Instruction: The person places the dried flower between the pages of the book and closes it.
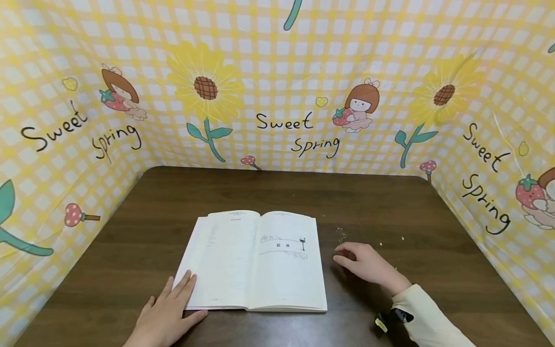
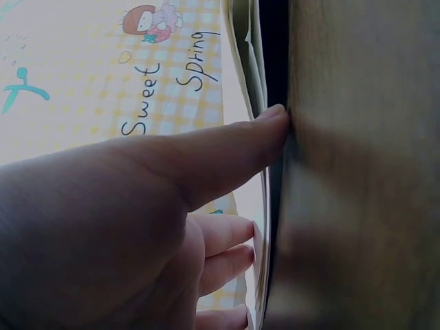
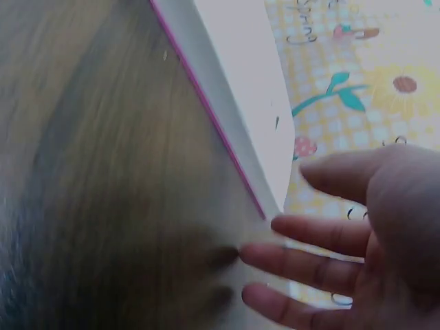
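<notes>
An open book (image 1: 287,279) lies on the dark table, its right page printed with a small banner drawing. My left hand (image 1: 166,308) rests on the lower left corner of the book with fingers spread over the page. In the left wrist view the thumb (image 2: 234,155) reaches down past the book's front edge. My right hand (image 1: 366,262) hovers to the right of the book, fingers loosely bent, and the right wrist view shows nothing between them. Just beyond its fingertips is a thin sprig with tiny purplish flowers (image 1: 341,234).
The brown table (image 1: 368,197) is enclosed by a yellow checked cloth (image 1: 277,86) at the back and sides. Several small crumbs (image 1: 380,244) lie to the right of the sprig. A black device with a yellow part (image 1: 381,323) sits at the right wrist.
</notes>
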Available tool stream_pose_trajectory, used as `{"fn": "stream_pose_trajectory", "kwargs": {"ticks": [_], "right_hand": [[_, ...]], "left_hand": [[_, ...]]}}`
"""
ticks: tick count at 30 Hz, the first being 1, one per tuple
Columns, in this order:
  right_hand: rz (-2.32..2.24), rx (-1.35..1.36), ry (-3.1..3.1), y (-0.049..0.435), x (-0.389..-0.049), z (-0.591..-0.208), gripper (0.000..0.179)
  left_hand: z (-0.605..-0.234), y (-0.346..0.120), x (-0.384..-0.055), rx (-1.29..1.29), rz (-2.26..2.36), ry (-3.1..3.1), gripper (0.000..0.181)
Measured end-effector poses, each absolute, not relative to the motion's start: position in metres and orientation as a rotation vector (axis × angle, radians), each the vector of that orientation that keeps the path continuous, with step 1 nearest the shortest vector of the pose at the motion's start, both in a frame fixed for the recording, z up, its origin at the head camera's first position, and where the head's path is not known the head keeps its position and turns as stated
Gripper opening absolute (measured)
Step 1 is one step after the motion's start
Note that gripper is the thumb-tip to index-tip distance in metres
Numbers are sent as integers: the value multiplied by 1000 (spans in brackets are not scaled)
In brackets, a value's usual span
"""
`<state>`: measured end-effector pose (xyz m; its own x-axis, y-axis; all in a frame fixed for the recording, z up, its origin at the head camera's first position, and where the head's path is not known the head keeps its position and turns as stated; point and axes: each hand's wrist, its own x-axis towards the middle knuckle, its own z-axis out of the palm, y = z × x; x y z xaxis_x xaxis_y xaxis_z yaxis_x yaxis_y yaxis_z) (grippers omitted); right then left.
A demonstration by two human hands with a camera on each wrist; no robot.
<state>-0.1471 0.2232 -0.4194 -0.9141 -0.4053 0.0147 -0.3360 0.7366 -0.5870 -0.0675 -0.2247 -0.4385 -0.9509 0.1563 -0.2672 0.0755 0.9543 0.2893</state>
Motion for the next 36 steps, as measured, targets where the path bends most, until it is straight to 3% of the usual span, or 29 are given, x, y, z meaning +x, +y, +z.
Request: {"fn": "stream_pose_trajectory", "kwargs": {"ticks": [8, 17, 26, 36], "right_hand": [[-792, -322, 2926, 229, -158, -426, 37], [-642, -229, 3005, 227, -177, -434, 28], [-736, -318, 3053, 237, -184, -435, 11], [-539, -256, 3081, 233, -184, -430, 9]], "left_hand": [[-438, -225, -68, 170, 384, 2804, 98], [-439, -224, -67, 166, 390, 2807, 98], [-439, -224, -67, 176, 404, 2817, 98], [-438, -224, -67, 178, 410, 2804, 98]]}}
